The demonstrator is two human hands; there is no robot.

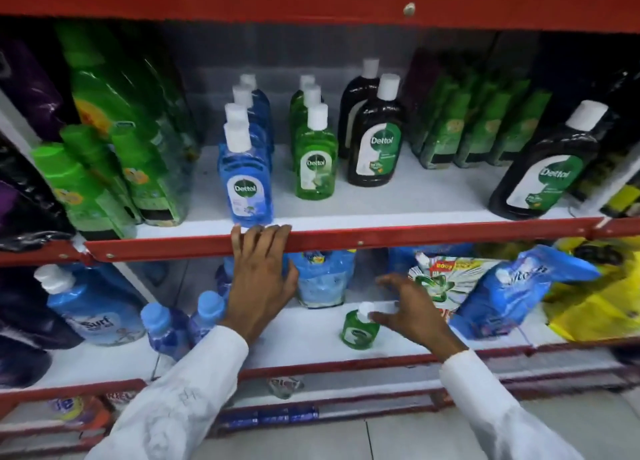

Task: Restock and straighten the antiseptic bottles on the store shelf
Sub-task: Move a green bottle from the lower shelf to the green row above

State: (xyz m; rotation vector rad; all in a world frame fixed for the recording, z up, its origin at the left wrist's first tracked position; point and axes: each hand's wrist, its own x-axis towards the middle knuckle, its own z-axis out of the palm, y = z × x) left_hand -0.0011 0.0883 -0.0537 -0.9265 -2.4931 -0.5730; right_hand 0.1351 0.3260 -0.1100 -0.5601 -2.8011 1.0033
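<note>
Two hands are seen at the shelves. The left hand is laid flat, fingers spread, over the red shelf edge, just below the blue antiseptic bottle. The right hand is opened loosely beside the small green bottle, thumb at its white cap.

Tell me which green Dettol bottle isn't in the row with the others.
The small green bottle standing alone on the lower shelf, by the right hand. The other green ones stand in a front-to-back row on the shelf above.
</note>
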